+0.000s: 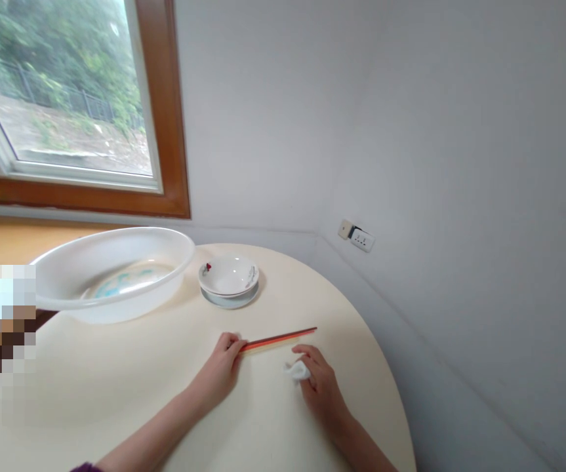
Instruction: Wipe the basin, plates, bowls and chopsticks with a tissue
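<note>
"Seen from your head camera, what does your left hand point(228, 353) have?"

"Its grip is narrow, pinching the left ends of a bundle of chopsticks point(279, 340), dark, red and pale, that slants out to the right above the cream counter point(130, 387)."

"And your right hand point(322, 383)?"

"Just beside the chopsticks, on the near side, its fingers curl around a crumpled white wad point(297, 372), too blurred to tell cloth from paper."

"What stands beyond your hands?"

"A flower-patterned bowl point(228, 276) sits on a plate point(230, 303); to its left, a wide translucent basin point(130, 307) stands near the window point(66, 98)."
</note>
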A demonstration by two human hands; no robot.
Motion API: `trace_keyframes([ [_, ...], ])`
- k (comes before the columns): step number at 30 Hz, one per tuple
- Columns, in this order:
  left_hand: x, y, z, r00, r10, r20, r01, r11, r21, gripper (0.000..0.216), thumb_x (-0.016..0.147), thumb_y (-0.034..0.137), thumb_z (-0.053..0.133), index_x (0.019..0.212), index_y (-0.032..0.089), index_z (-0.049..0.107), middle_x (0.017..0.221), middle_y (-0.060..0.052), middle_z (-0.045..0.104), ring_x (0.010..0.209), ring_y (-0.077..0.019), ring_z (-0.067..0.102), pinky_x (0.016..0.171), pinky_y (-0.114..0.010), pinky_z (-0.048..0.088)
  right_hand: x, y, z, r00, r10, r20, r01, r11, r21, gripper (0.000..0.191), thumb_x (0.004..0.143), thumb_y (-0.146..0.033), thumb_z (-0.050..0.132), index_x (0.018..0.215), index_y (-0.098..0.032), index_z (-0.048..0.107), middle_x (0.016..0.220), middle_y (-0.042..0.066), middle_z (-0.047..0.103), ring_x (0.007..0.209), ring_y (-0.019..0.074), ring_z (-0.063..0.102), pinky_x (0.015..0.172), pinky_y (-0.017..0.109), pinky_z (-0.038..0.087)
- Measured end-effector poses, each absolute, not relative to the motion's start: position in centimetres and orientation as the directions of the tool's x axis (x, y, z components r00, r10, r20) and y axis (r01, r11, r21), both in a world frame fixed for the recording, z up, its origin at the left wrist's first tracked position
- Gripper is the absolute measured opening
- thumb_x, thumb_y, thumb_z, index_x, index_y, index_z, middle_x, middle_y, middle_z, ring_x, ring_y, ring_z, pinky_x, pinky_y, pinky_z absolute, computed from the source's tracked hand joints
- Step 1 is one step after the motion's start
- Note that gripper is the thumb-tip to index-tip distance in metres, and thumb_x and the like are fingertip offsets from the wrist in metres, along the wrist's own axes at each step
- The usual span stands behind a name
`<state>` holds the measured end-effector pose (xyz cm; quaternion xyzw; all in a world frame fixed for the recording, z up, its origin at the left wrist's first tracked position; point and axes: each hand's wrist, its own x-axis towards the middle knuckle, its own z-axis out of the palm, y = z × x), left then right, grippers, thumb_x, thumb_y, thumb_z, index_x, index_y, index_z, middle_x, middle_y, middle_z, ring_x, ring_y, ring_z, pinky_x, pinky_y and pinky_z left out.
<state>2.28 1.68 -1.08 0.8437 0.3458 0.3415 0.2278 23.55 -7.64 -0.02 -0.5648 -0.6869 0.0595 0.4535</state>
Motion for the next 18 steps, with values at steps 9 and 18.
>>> trace_keyframes([
  [9, 7.3, 3.7, -1.7, 0.508, 0.718, 0.475, 0.389, -0.684, 0.617, 0.031, 0.081, 0.013, 0.039, 0.103, 0.013, 0.061, 0.095, -0.014, 0.053, 0.094, -0.0226, 0.053, 0.089, -0.044, 0.046, 24.2, -7.0, 0.4, 0.252, 0.815, 0.522, 0.597, 0.293, -0.747, 0.018, 0.07, -0.012, 0.042, 0.074, -0.021, 0.057, 0.073, 0.003, 0.06, 0.069, 0.0167, 0.056, 0.063, 0.025, 0.044],
  [18, 6.5, 1.4, 1.2, 0.437, 0.729, 0.527, 0.317, -0.674, 0.668, 0.019, 0.079, 0.023, 0.05, 0.096, 0.019, 0.059, 0.1, -0.011, 0.055, 0.096, -0.0213, 0.055, 0.086, -0.039, 0.046, 23.7, -6.9, 0.2, 0.301, 0.849, 0.435, 0.585, 0.196, -0.787, 0.018, 0.064, -0.009, 0.04, 0.069, -0.019, 0.053, 0.065, -0.001, 0.053, 0.062, 0.0138, 0.049, 0.058, 0.022, 0.038],
])
